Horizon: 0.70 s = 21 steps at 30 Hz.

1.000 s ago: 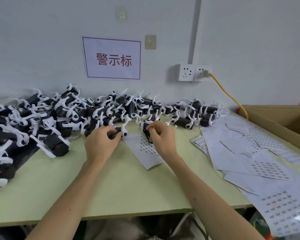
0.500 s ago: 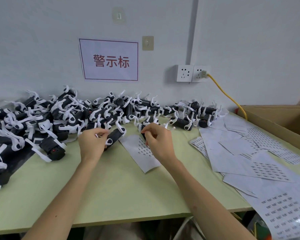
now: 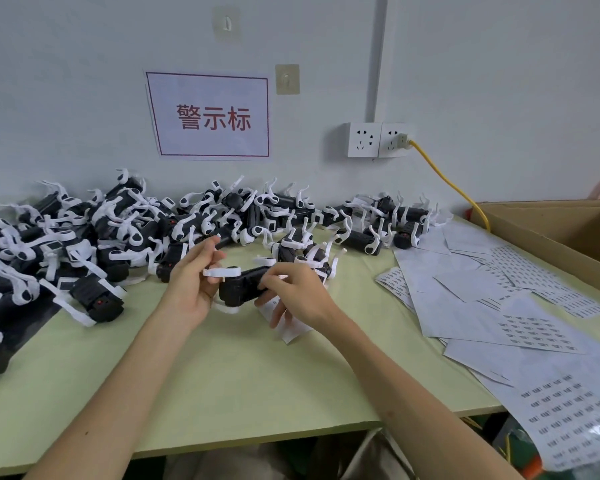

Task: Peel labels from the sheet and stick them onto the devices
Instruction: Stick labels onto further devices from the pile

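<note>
I see a black, white-strapped device (image 3: 243, 288) held level above the bench (image 3: 222, 375). The sheet (image 3: 293, 330) lies flat beneath.

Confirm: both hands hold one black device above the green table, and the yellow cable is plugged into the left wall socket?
No. The head view shows the yellow cable plugged into the right wall socket. The left hand and right hand do hold the black device above the green table.

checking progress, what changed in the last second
The left hand lifted one black device from the pile's edge toward the person; the right hand left the label sheet and now pinches the device's other end. The pile and loose sheets stayed put.
</note>
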Motion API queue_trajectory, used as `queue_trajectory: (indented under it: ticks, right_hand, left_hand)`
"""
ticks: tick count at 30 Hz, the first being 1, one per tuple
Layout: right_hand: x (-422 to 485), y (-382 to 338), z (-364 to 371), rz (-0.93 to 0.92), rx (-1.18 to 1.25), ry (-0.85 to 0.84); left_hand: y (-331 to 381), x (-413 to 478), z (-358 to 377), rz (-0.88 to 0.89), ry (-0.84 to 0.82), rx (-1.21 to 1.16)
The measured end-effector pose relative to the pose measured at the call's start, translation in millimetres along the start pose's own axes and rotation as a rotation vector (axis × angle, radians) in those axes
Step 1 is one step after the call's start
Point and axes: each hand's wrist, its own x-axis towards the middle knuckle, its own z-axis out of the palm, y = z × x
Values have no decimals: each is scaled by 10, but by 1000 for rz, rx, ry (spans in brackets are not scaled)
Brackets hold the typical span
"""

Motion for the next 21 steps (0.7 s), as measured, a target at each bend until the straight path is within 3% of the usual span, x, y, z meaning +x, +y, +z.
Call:
queue_trajectory:
  ticks: [8, 14, 21]
  right_hand:
    - [17, -31, 13, 219, 412, -32]
    - [16, -51, 8, 108, 432, 124]
    - [40, -75, -43, -60, 379, 257]
  left_hand:
    - [-67, -75, 46, -37, -185, 103]
    - [-150, -117, 64, -100, -359, 357]
    - [-161, -117, 56, -101, -317, 512]
